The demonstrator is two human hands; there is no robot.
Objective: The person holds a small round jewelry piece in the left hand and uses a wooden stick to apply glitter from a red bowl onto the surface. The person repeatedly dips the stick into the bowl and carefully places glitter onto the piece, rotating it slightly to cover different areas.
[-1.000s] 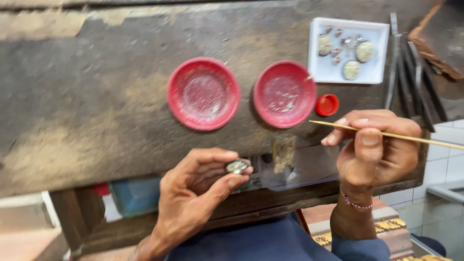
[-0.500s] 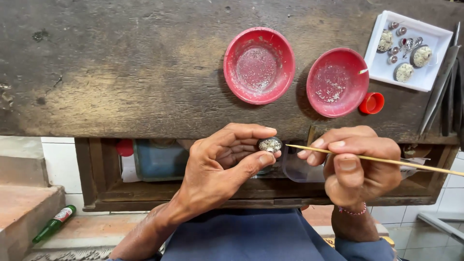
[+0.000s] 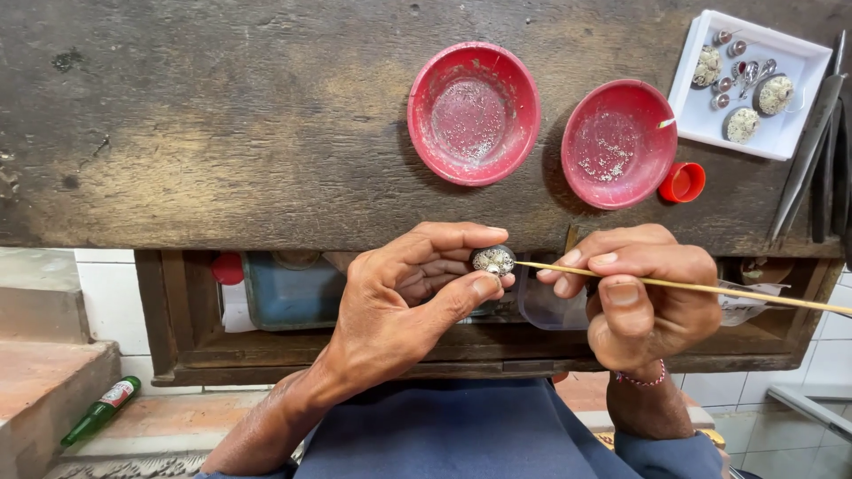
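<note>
A small round silver ornament (image 3: pixel 493 260) sits pinched in the left hand (image 3: pixel 410 297) — a thin wooden stick (image 3: pixel 683 286), gripped by the right hand (image 3: pixel 641 297), touches it from three o'clock. At twelve o'clock on the bench (image 3: pixel 222 133) — two red dishes (image 3: pixel 473 113).

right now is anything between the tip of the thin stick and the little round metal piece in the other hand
Nothing visible. The thin stick, held in the right hand, runs straight to the round metal piece pinched in the left hand, its tip at the piece's edge.
</note>
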